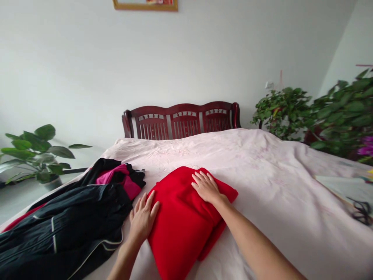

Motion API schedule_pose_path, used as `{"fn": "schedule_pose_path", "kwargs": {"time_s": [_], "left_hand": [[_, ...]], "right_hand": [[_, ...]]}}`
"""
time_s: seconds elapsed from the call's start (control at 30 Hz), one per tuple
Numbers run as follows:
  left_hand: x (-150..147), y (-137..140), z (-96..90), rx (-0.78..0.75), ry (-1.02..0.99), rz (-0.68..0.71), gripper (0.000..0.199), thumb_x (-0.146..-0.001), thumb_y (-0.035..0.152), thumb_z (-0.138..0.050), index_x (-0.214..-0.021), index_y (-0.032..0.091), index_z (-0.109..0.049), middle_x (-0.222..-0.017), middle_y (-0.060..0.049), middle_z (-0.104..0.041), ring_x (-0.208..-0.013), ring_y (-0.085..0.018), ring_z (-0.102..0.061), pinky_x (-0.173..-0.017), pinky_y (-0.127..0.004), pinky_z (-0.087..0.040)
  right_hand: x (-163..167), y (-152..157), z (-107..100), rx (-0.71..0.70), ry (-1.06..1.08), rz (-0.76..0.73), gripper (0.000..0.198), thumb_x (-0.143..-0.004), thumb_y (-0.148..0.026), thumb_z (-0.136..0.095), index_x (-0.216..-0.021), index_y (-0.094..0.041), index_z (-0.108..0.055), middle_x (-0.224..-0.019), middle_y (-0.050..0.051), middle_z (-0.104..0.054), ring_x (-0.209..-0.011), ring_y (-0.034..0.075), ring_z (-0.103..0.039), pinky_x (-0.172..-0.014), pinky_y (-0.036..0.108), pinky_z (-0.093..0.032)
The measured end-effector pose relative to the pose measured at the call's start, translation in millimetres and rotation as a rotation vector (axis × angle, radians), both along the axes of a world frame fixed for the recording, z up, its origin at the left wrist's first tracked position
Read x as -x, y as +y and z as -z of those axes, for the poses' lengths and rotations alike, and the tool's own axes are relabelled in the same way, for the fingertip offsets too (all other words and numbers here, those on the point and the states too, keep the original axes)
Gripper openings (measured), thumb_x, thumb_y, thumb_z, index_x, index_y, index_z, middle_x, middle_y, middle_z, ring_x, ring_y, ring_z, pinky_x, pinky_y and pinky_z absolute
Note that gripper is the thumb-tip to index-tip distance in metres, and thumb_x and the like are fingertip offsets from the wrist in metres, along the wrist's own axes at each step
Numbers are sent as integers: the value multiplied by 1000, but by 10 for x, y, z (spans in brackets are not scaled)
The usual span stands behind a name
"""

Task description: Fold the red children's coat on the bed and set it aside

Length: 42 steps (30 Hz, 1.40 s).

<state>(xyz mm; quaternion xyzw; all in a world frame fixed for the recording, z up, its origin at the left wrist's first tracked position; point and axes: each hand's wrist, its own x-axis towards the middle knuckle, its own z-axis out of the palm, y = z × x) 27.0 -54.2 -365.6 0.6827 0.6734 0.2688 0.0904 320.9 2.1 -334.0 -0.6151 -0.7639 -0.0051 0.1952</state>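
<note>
A bright red folded garment lies in front of me on the pale, faintly patterned sheet; its exact kind cannot be made out. My right hand rests flat on its upper right part, fingers stretched out. Along its left edge lies my left hand, fingers spread, the fingertips touching the red cloth. Neither hand grips anything. Just left of my left hand is a heap of dark clothes with white piping, and a magenta piece shows among them.
A dark red wooden seat back stands against the wall beyond the sheet. Leafy plants grow at the right, and a potted plant stands at the left. Black-framed glasses lie near the right edge beside a pale flat item.
</note>
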Motion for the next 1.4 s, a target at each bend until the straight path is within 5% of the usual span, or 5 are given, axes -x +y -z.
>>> {"fn": "schedule_pose_path", "kwargs": {"time_s": [0.13,0.33,0.73,1.17,1.4], "left_hand": [[140,33,211,-77,-278,-24,65,-99,51,-33,-152,14,-40,-157,-17,-42,-148,-27,-36,-120,-44,-32],[145,19,243,-73,-418,-63,67,-98,55,-33,-151,15,-40,-153,-17,-46,-145,-30,-40,-121,-48,-30],[149,14,222,-69,-464,-71,66,-98,55,-33,-148,13,-42,-152,-17,-49,-144,-30,-42,-121,-48,-31],[204,-125,82,-55,-417,-334,80,-89,63,-46,-150,12,-39,-134,-23,-60,-134,-39,-52,-110,-55,-41],[106,-191,-253,0,-743,-198,72,-92,55,-51,-151,20,-32,-123,-13,-70,-110,-29,-70,-95,-44,-56]], "right_hand": [[-96,-15,50,-159,342,-65,39,-92,-30,-51,-126,-24,-69,-140,8,-62,-138,24,-49,-120,49,-27],[-23,-128,-97,-136,881,-262,24,-82,-33,-64,-100,-24,-78,-118,7,-74,-116,22,-64,-110,44,-42],[418,-335,-182,-165,270,-277,17,-86,-17,-63,-74,-25,-72,-91,4,-70,-90,21,-62,-89,36,-46],[-58,-352,35,32,1596,-61,47,-73,-66,-69,-81,-21,-59,-77,-1,-66,-65,16,-67,-75,34,-56],[-143,-785,80,45,1609,5,50,-70,-66,-74,-83,-19,-66,-76,0,-66,-63,14,-65,-74,34,-57]]}}
